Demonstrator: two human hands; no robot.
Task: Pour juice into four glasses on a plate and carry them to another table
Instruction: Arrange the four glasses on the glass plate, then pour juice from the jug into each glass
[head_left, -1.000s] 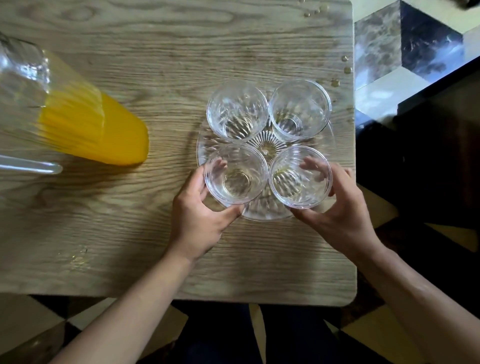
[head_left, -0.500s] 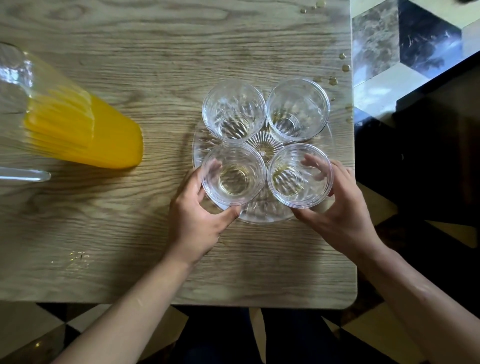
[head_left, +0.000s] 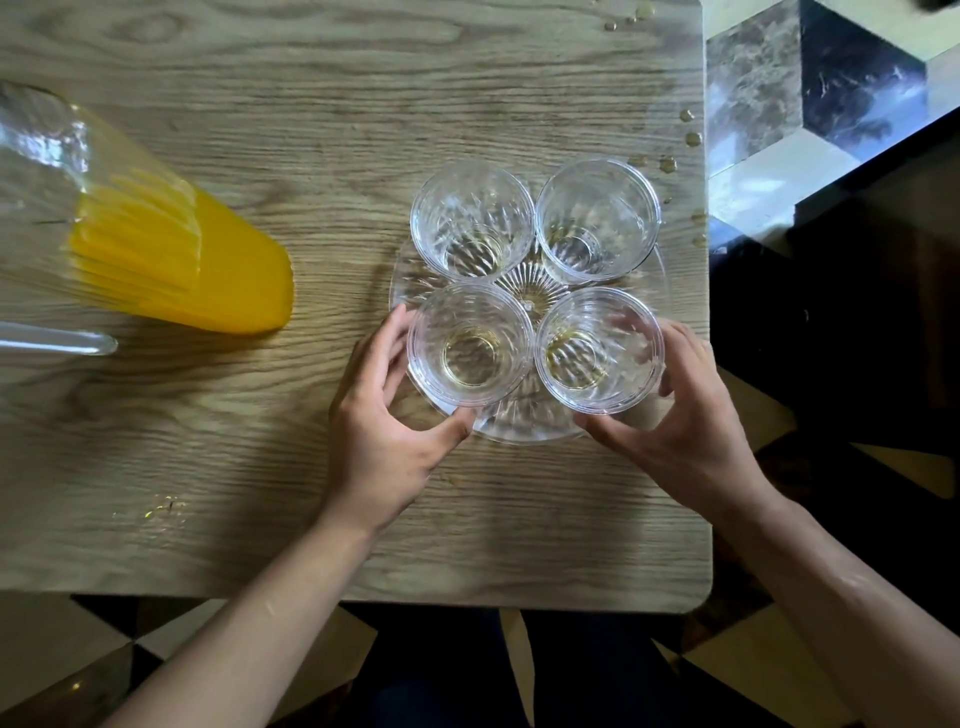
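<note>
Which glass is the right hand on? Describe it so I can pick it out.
On the wooden table, find the clear ribbed plate near the right edge, carrying four empty glasses. The one you want is the near-right glass, cupped by the right hand; its near-left neighbour sits by the left hand.

No readable text, labels, brands, numbers or signs anywhere: none on the juice pitcher, glasses, glass plate or wooden bench.

Four glasses on plate, table's right — pitcher left
</note>
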